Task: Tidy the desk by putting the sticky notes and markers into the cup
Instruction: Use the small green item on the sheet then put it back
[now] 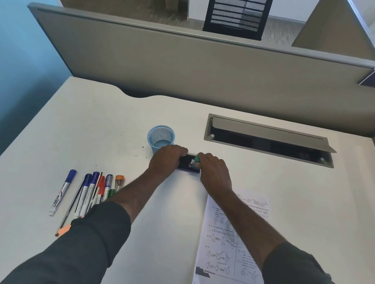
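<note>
A blue mesh cup [161,137] stands upright near the middle of the white desk [288,204]. Just to its right lies a small dark box-like object [188,163] with a purple lower edge and a green bit at its right end. My left hand [166,159] grips its left end and my right hand [213,169] grips its right end. Several markers [94,190] lie side by side at the left, one blue-capped marker [62,192] apart from them. An orange sticky note [63,230] peeks out beside my left sleeve.
A printed sheet [226,244] lies under my right forearm. An open cable tray [268,139] is sunk into the desk at the back right. A grey partition [188,59] runs along the back edge.
</note>
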A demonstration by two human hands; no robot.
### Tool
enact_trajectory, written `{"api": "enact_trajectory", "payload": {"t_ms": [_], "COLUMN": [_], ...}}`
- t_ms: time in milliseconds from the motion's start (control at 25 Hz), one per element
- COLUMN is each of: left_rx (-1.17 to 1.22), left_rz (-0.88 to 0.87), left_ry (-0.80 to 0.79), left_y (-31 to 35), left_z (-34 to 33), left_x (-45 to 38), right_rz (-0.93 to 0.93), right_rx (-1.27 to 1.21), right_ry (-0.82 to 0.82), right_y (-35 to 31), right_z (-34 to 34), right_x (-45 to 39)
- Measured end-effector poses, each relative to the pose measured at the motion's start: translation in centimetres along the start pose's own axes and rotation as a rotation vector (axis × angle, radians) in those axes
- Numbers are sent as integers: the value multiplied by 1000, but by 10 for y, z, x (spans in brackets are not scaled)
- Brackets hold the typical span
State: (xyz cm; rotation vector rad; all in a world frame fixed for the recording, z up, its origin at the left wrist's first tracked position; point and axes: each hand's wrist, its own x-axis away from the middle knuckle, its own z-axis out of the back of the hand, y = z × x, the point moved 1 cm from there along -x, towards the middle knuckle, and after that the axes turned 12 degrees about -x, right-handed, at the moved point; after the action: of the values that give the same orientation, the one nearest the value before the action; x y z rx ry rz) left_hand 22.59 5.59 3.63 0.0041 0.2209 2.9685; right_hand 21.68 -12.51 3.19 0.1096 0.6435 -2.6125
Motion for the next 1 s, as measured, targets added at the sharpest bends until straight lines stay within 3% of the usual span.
{"api": "enact_trajectory", "payload": {"t_ms": [240, 480, 640, 760, 1000], "left_rx": [-20, -37, -26, -30, -11], "left_rz": [2, 6, 32, 26, 37], "left_ry": [-5, -59, -71, -92, -101], "left_y": [1, 0, 1, 1, -4], "left_z": [4, 6, 10, 11, 8], "left_x": [-4, -7, -14, -16, -18], "right_rz": [-21, 90, 37, -55, -60], "right_rx": [68, 360, 420, 377, 383], "right_ry": [-128, -320, -391, -390, -351], "right_y": [-4, -20, -27, -28, -20], "right_z": [-3, 6, 5, -2, -8], "right_x": [-7, -25, -36, -33, -26]}}
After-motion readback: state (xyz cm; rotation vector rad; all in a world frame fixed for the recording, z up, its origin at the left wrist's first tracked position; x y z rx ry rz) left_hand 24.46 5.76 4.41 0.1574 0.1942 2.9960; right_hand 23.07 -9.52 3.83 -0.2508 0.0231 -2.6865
